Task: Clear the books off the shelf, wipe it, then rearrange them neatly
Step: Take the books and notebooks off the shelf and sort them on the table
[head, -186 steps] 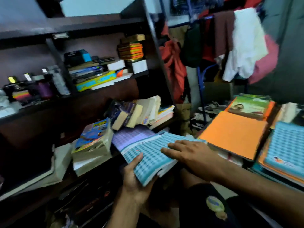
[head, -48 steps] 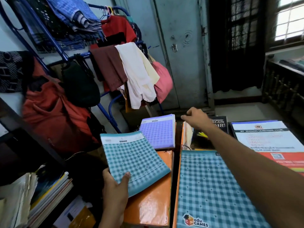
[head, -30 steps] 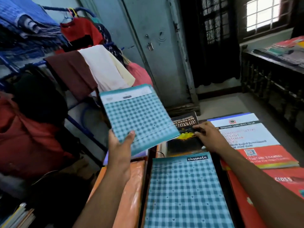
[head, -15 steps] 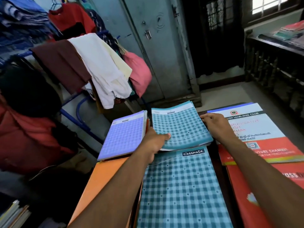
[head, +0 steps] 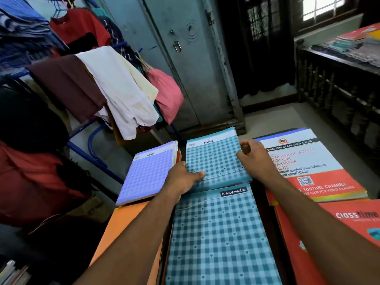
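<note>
Teal notebook (head: 216, 159): both hands' curled fingers (head: 245, 146) grip its edges, fingertips partly hidden.

Rack: blue clothes rack (head: 96, 159), left, draped with garments
Door: grey metal door (head: 185, 64) behind
Window: barred window (head: 327, 7), upper right
</note>
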Demonstrator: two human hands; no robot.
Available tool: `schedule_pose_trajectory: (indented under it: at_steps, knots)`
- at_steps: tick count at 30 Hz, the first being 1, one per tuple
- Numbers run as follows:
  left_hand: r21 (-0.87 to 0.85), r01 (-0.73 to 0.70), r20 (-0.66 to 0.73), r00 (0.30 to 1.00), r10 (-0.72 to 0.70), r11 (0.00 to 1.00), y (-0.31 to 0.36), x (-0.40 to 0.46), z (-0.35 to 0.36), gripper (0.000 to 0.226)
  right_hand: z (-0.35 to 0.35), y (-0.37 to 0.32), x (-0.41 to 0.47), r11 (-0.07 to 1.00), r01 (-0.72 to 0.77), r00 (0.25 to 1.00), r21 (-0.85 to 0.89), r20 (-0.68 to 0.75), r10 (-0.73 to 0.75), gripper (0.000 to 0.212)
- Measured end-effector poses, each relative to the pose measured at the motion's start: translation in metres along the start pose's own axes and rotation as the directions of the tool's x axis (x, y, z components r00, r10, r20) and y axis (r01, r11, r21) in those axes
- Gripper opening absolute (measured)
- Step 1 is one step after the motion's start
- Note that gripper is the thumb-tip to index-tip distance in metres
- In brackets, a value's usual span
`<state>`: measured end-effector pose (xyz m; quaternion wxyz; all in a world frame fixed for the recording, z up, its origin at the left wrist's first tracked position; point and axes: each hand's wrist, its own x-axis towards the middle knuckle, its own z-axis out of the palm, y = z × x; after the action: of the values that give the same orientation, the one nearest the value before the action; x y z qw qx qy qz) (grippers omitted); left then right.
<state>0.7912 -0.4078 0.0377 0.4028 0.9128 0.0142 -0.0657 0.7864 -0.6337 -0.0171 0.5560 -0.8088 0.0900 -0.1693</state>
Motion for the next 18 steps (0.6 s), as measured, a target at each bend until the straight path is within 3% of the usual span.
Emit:
schedule_pose_trajectory:
  at_steps: [3,5,8,11,14,16,18]
  knots:
    - [0.073,-0.063,-0.001,0.998,0.063,0.995,0.007,-0.010,-0.004,0.055,-0.003,-0.001,-0.002,0.997,0.064,0.997,-0.035,-0.029,-0.065,0.035]
    - [0.087,-0.111,-0.003,0.994,0.112,0.990,0.017,-0.028,-0.011,0.057,-0.006,-0.009,-0.009,0.976,0.192,0.977,-0.103,-0.074,-0.200,0.033]
    - [0.063,-0.112,0.036,0.993,0.110,0.992,0.023,-0.062,-0.030,0.059,-0.012,-0.033,-0.023,0.858,0.442,0.876,-0.263,-0.077,-0.475,0.028]
    - [0.021,-0.104,0.050,0.993,0.103,0.994,0.011,-0.104,-0.065,0.051,-0.016,-0.084,-0.045,0.806,0.554,0.818,-0.211,-0.046,-0.574,0.025]
    - [-0.037,-0.159,-0.087,0.984,0.156,0.987,-0.012,-0.152,-0.109,0.043,0.009,-0.149,-0.084,0.783,0.618,0.777,-0.070,0.211,-0.593,0.019]
    - [-0.063,-0.199,-0.189,0.965,0.184,0.978,-0.029,-0.186,-0.138,0.035,0.039,-0.184,-0.121,0.703,0.710,0.648,-0.037,0.422,-0.633,0.025]
    - [-0.077,-0.208,-0.296,0.939,0.176,0.975,-0.063,-0.231,-0.175,0.022,0.085,-0.218,-0.170,0.579,0.815,0.464,0.018,0.578,-0.671,0.033]
